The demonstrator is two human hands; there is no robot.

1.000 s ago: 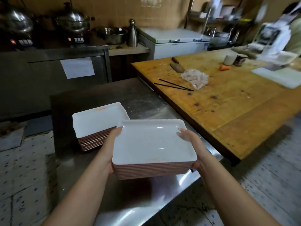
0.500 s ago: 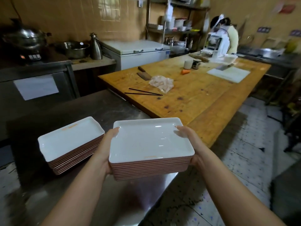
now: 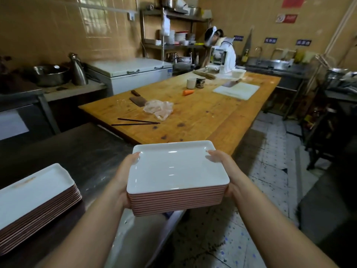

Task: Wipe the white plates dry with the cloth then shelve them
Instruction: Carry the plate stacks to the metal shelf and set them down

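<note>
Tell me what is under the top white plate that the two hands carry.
Under the top plate sits a stack of like plates, brown edges showing. Left hand and right hand grip its ends. The stack's underside is hidden.

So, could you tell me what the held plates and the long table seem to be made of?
Plates: glossy white on top with window glints, matte reddish-brown edges; probably melamine, possibly glazed ceramic. Table: wood, with amber boards, visible grain, knots and dark stains.

A stack of white plates [image 3: 34, 198] sits on the steel counter [image 3: 81, 151] at left. On the adjoining wooden table [image 3: 202, 117] lie black chopsticks [image 3: 135, 122], a cleaver [image 3: 138, 99], a crumpled plastic bag [image 3: 159, 109], a carrot [image 3: 188, 92], two cups [image 3: 195, 83] and a white cutting board [image 3: 236, 90].
</note>
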